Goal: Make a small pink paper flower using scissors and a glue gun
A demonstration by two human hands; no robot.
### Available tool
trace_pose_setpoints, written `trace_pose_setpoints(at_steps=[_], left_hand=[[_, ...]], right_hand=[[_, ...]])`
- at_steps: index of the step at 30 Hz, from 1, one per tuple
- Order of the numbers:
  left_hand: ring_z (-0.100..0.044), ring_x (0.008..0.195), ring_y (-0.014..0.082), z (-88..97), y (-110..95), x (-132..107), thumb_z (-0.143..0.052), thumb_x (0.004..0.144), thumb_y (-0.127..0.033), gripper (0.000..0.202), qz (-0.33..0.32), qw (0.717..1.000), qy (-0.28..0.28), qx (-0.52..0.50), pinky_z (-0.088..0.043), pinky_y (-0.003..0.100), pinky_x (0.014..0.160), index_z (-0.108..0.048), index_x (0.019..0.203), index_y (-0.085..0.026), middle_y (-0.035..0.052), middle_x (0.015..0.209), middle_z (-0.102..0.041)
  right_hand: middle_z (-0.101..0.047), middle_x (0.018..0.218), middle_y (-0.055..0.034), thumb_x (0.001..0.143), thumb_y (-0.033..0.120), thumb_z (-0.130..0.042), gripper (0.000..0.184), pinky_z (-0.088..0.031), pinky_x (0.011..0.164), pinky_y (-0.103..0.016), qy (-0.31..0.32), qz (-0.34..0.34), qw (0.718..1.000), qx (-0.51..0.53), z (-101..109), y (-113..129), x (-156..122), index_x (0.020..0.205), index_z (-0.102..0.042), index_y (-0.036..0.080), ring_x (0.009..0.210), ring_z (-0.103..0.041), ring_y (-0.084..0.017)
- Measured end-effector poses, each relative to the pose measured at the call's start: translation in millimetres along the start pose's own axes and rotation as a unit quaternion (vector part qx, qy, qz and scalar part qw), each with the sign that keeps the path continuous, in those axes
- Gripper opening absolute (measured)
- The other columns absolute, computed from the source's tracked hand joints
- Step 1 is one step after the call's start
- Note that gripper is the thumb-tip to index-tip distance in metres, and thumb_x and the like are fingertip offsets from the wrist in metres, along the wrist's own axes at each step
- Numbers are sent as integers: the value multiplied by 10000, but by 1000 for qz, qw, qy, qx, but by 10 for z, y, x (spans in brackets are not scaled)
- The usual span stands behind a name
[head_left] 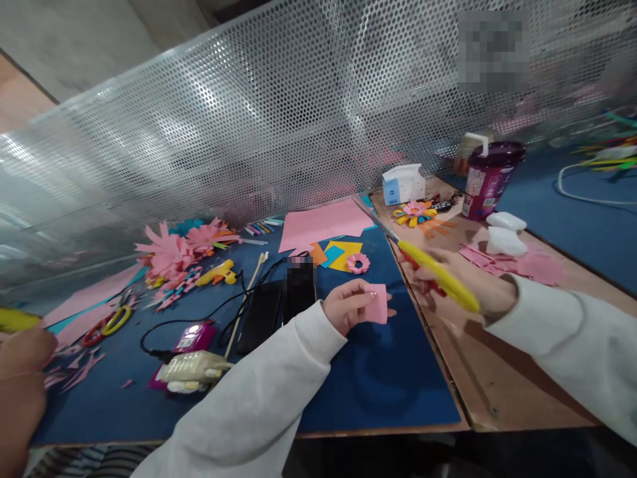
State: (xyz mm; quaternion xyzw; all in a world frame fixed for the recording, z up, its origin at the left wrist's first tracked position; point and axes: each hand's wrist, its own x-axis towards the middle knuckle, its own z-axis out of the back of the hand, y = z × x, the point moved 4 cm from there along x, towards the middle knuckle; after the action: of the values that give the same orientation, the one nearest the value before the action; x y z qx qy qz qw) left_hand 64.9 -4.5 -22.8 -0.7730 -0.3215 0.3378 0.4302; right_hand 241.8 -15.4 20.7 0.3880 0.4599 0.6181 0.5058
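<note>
My left hand (346, 307) pinches a small piece of pink paper (377, 305) above the blue table surface, its fingers partly behind the paper. In my right hand (470, 282) is a pair of scissors (440, 273) with yellow and red handles. The blades point up and to the left, apart from the pink paper. A pink paper ring (357, 263) lies just beyond my left hand, beside yellow, blue and orange paper pieces (334, 255). Larger pink sheets (321, 224) lie behind these.
A purple cup (490, 182), a tissue pack (404, 184) and a paper flower (415, 213) stand at the right. Phones (259, 317), a cable, a glue gun (217, 273), scissors (117, 321) and pink fringed paper (166, 255) lie leftward. Another person's hand (24, 362) is at far left.
</note>
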Motion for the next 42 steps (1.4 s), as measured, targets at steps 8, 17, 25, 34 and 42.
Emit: trace_pose_setpoints(at_steps=[8, 17, 25, 34, 42], left_hand=[[-543, 328, 138, 178, -85, 75, -703, 636, -379, 364, -90, 979, -155, 93, -443, 226, 357, -472, 822, -169, -12, 466, -612], [-483, 277, 112, 368, -200, 105, -681, 631, -435, 360, -117, 955, -246, 116, -418, 227, 336, -456, 736, -174, -28, 429, -578], [-582, 421, 149, 356, -184, 91, -666, 650, -358, 278, -105, 958, -245, 104, -418, 209, 339, -599, 772, -117, 33, 520, -626], [-667, 617, 188, 380, -171, 86, -675, 684, -308, 303, -128, 962, -226, 85, -530, 239, 443, -684, 889, -86, 98, 775, -701], [-647, 651, 178, 324, -206, 60, -690, 662, -331, 300, -154, 960, -221, 78, -543, 248, 473, -713, 838, -90, 119, 876, -717]], right_hand=[[-542, 636, -39, 785, 294, -368, 211, -458, 568, -240, 223, -245, 842, 427, -292, -75, -138, 730, -505, 144, 547, -546, -119], [-563, 586, -47, 776, 480, -353, 414, -492, 495, -327, 290, -289, 807, 425, -678, -377, -281, 749, -557, 121, 465, -574, -173], [-541, 593, -22, 737, 591, -416, 479, -474, 485, -305, 303, -274, 807, 427, -763, -340, -405, 730, -570, 138, 445, -537, -143], [-555, 578, -23, 777, 554, -410, 450, -462, 460, -278, 311, -256, 815, 417, -781, -377, -421, 730, -579, 140, 445, -564, -144], [-554, 573, -8, 731, 540, -484, 405, -458, 427, -274, 383, -252, 790, 408, -784, -276, -477, 721, -542, 139, 446, -588, -150]])
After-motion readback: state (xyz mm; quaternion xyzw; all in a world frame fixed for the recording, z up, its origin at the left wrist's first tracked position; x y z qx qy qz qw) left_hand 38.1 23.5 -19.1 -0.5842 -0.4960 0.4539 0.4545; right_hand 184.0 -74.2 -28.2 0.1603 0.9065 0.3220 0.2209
